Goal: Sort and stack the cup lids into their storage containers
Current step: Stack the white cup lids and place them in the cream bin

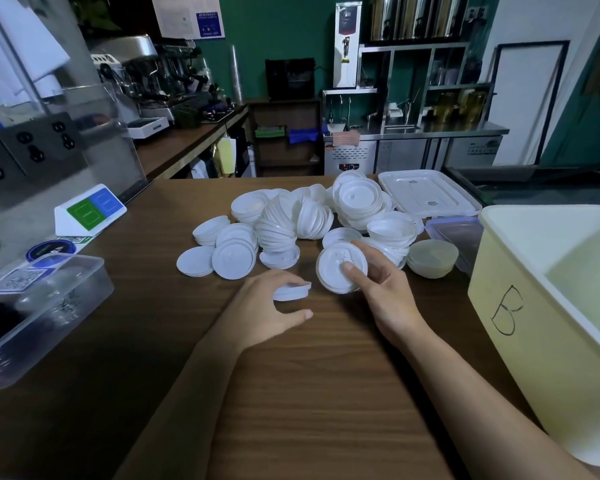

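A heap of white cup lids (pixel 291 223) lies across the middle of the brown wooden counter (pixel 309 393), some nested in stacks, some loose. My right hand (pixel 378 289) grips one white lid (pixel 333 268) tilted on edge, thumb pressed on its face. My left hand (pixel 271 306) holds a short stack of white lids (pixel 291 292) just above the counter, fingers curled over it and thumb below. A pale yellow tub marked "B" (pixel 520 313) stands at the right.
A clear plastic container (pixel 66 289) with dark and clear items sits at the left. A white rectangular container lid (pixel 426 195), a small clear box (pixel 458 233) and a stack of translucent lids (pixel 432 259) lie behind the tub. A green-and-blue sign (pixel 90 209) stands at the far left.
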